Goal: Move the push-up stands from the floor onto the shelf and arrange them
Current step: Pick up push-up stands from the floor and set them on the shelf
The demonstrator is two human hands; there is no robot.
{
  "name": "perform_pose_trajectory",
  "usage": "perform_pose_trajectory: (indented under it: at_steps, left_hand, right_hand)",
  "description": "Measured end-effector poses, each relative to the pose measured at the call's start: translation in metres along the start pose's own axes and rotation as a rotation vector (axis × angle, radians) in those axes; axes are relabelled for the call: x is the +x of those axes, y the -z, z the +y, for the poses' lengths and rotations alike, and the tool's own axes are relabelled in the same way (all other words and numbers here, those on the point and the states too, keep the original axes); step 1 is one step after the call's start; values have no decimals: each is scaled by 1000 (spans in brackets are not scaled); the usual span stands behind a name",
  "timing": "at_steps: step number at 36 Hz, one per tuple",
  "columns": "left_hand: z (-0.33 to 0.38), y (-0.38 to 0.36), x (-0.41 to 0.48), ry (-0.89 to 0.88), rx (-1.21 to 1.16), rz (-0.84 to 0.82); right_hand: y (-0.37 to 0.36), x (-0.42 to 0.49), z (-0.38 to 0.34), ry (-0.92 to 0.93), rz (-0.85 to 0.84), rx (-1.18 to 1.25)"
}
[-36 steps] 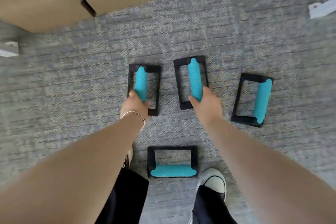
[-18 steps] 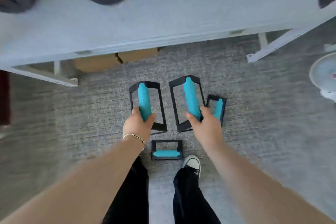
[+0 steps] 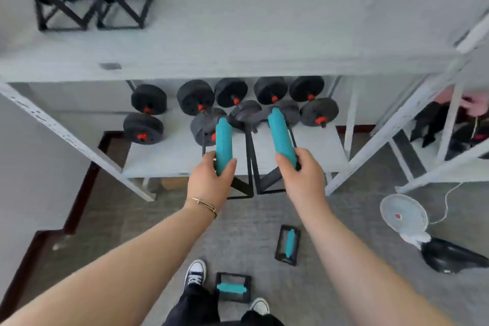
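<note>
Hands mid-frame each grip a stand by its teal handle: left hand wraps one stand, right hand another stand; two shelved stands sit upper left.

Storage corner for home-gym gear, likely in a home or small studio.

White metal shelf stocked with black dumbbells on the lower tier and two teal-grip push-up stands on top; grey carpet underfoot with two more stands lying on it, a small white fan with trailing cord beside the rack, dark wood skirting along a plain pale wall.
</note>
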State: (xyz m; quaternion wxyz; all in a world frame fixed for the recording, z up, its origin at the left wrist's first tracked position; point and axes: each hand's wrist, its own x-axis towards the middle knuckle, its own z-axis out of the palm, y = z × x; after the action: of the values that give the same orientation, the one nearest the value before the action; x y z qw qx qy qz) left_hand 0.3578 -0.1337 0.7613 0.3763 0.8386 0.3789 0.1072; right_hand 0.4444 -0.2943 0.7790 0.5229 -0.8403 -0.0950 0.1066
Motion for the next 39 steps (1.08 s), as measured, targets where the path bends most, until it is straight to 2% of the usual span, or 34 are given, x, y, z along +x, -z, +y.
perform_pose_trajectory:
  at_steps: [7, 14, 21, 29, 39]
  left_hand:
    - [62, 62, 9, -101, -117, 177]
    - [98, 111, 56, -153, -179, 226]
    - [114, 143, 144, -172, -208, 250]
    - [124, 155, 267, -168, -206, 182]
    - [122, 157, 379, -113, -178, 49]
  right_hand:
    - [35, 12, -81, 118, 61, 87]
    - [39, 56, -139, 176, 140, 90]
    - [4, 119, -182, 199, 176, 92]
    - [-56, 217, -219, 147, 196, 46]
    - [-122, 315, -240, 24, 194, -5]
